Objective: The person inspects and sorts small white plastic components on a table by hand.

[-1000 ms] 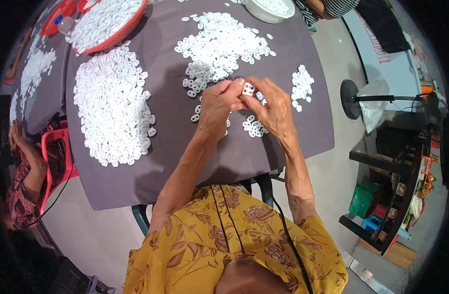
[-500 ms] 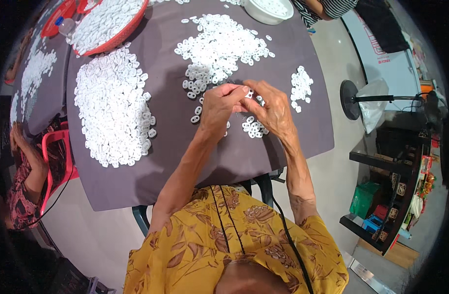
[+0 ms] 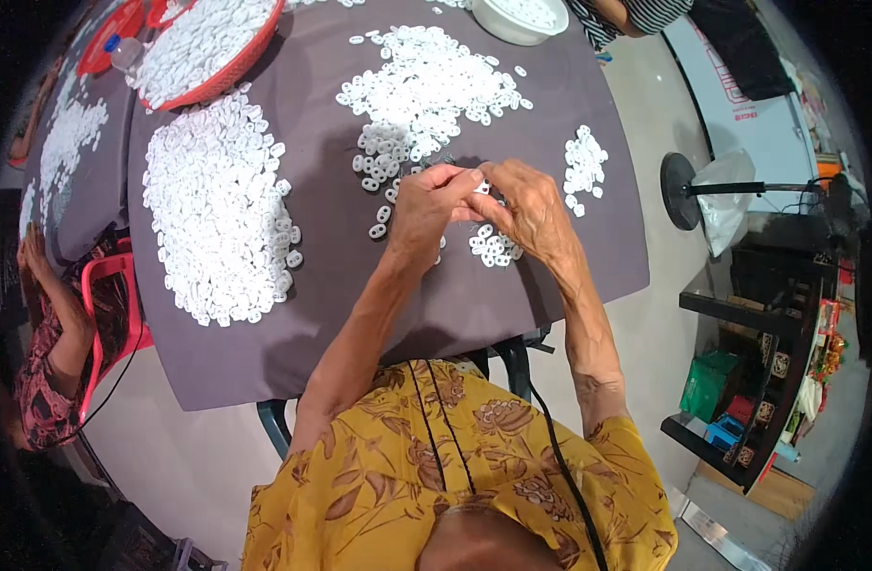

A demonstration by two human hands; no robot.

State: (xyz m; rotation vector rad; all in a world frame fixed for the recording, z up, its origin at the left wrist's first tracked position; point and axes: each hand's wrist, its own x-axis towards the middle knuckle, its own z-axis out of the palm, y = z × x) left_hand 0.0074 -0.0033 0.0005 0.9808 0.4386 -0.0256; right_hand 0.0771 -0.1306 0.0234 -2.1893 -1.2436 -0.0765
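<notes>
My left hand [image 3: 424, 211] and my right hand [image 3: 534, 211] meet over the table, fingertips together. Between their thumbs and fingers is a small white oval piece [image 3: 483, 188] with dark spots, partly covered by the fingers. Thin dark strands, too fine to make out, show near the fingertips. Just below my right hand lies a little group of similar pieces [image 3: 494, 247]. Beyond my hands spreads a loose heap of white oval pieces [image 3: 436, 86]; a few stray ones lie beside my left wrist.
A dense layer of white pieces [image 3: 217, 214] covers the table's left part. Behind it stands a full red basket [image 3: 228, 78], with a white bowl [image 3: 519, 30] at the far edge. A small pile [image 3: 585, 164] lies right. Other people sit left and far right.
My right hand and forearm have shifted slightly to the right, and its fingers have turned a little around the white piece. My left hand stays nearly in place.
</notes>
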